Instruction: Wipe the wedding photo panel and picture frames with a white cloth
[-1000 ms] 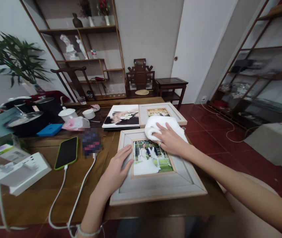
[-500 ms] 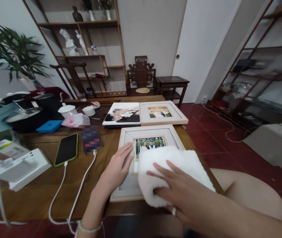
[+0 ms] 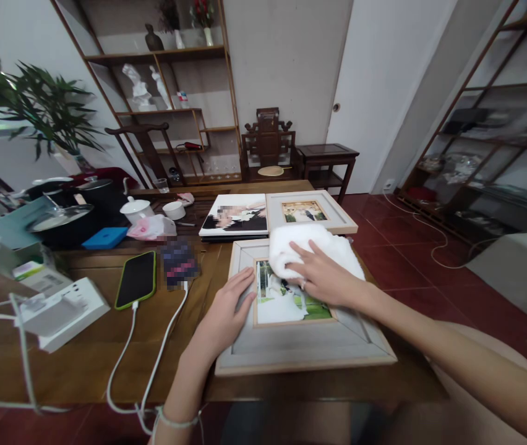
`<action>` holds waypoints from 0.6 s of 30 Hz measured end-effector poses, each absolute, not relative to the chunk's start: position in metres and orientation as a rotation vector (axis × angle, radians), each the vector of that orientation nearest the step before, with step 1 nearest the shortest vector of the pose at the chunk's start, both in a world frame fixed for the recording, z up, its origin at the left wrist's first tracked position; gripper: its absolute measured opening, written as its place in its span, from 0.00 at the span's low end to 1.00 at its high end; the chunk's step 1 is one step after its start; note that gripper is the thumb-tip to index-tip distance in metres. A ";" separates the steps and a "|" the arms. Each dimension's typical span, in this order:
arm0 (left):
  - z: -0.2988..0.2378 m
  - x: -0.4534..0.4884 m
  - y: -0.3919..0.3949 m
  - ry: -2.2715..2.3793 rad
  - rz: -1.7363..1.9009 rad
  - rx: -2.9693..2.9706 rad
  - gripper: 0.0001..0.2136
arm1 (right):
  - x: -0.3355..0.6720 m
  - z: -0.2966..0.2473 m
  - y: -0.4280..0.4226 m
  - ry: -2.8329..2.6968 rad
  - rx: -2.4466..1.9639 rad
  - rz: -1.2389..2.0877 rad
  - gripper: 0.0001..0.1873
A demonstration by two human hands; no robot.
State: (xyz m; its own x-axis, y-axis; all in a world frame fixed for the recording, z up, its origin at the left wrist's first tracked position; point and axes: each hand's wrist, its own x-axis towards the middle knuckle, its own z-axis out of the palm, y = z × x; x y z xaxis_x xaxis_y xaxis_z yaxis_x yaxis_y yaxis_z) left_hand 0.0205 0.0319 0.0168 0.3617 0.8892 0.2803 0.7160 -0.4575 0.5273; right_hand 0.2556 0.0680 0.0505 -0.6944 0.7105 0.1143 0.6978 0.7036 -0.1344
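Note:
A large pale picture frame point(image 3: 291, 346) with a wedding photo lies flat on the wooden table point(image 3: 82, 364) in front of me. My left hand point(image 3: 229, 309) rests flat on the frame's left border, fingers stretched out. My right hand point(image 3: 321, 278) presses a folded white cloth point(image 3: 310, 244) onto the upper part of the photo and the frame's far edge, fingers spread over the cloth. Part of the photo is hidden under the cloth and hand.
Beyond lie a smaller framed photo point(image 3: 307, 213) and a frameless print point(image 3: 235, 216). A phone in a green case point(image 3: 136, 279) charges to the left, near a white box point(image 3: 62, 312), a blue box point(image 3: 104, 237), pots point(image 3: 66, 216) and cups point(image 3: 174, 210). Shelves and a chair stand behind.
My right hand slid the white cloth toward me over the frame's near part, then back up to the photo's top. My left hand stayed on the frame's left border.

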 end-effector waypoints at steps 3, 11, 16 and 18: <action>0.015 0.021 0.032 1.436 0.765 2.307 0.19 | 0.255 0.062 0.020 -2.792 -1.171 0.271 0.18; 0.014 0.022 0.033 1.462 0.735 2.326 0.19 | 0.248 0.075 -0.043 -2.866 -0.932 0.585 0.18; 0.017 0.021 0.033 1.420 0.742 2.341 0.19 | 0.245 0.046 0.016 -2.777 -1.068 0.212 0.22; 0.018 0.021 0.033 1.417 0.738 2.335 0.19 | 0.248 0.042 0.049 -2.748 -1.107 0.053 0.21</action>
